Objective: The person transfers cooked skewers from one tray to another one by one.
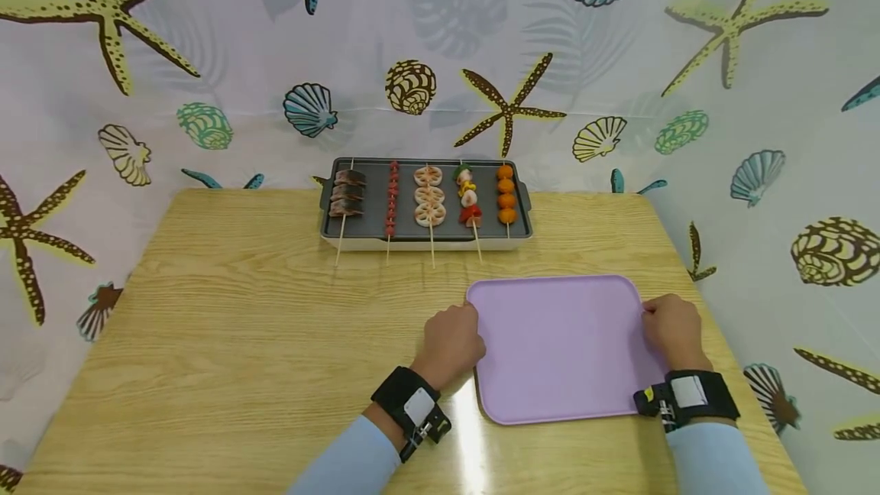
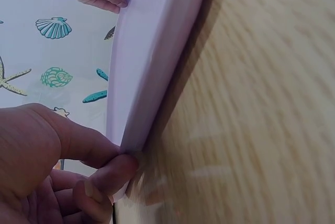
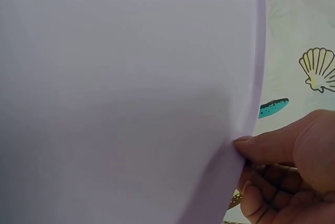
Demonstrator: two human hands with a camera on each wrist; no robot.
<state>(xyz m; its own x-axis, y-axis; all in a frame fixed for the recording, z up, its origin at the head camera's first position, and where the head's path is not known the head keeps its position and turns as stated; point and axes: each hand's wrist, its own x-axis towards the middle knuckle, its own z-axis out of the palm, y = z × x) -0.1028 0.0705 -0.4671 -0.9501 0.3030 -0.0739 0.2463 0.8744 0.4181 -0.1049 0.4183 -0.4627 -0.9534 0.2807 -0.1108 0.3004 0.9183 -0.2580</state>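
Note:
A shallow purple tray (image 1: 560, 350) with rounded corners and nothing on it lies over the right half of the wooden table. My left hand (image 1: 451, 342) pinches its left rim between thumb and fingers, as the left wrist view shows close up at the tray wall (image 2: 157, 77). At the opposite side my right hand (image 1: 674, 331) pinches the right rim, thumb on top (image 3: 267, 148) and fingers curled beneath. In the left wrist view a dark shadow line runs along the tray's lower edge above the wood.
Behind the tray, at the table's back edge, stands a dark grill pan (image 1: 406, 229) on a pale base. Several skewers lie across it: meat-like pieces (image 1: 347, 193), small red pieces (image 1: 392, 201), lotus root slices (image 1: 429, 195), mixed vegetables (image 1: 469, 197), orange balls (image 1: 506, 193). A patterned curtain (image 1: 241, 59) surrounds the wooden table (image 1: 227, 342).

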